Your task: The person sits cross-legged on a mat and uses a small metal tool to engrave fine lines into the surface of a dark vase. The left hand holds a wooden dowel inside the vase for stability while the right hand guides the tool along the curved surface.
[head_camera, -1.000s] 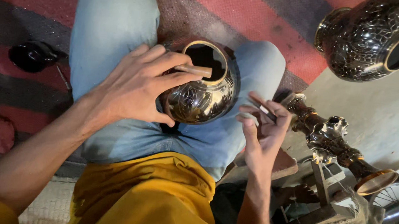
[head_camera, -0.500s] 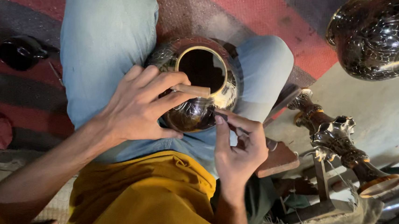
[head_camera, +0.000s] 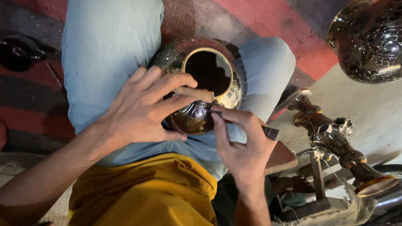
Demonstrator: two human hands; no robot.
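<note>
Vase (head_camera: 203, 87) sits under left hand (head_camera: 147, 109), beside right hand (head_camera: 241, 146).

Pale blue jeans (head_camera: 107, 35), mustard-yellow shirt (head_camera: 148, 194), arms bare below the sleeves.

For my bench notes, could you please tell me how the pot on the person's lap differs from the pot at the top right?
The lap pot stands mouth-up between the knees, steadied by the left hand, with the right hand pressing a thin tool to its side. The top-right pot lies tipped, mouth sideways, untouched and partly out of frame. Both are dark, shiny, patterned metal with gold rims.
</note>
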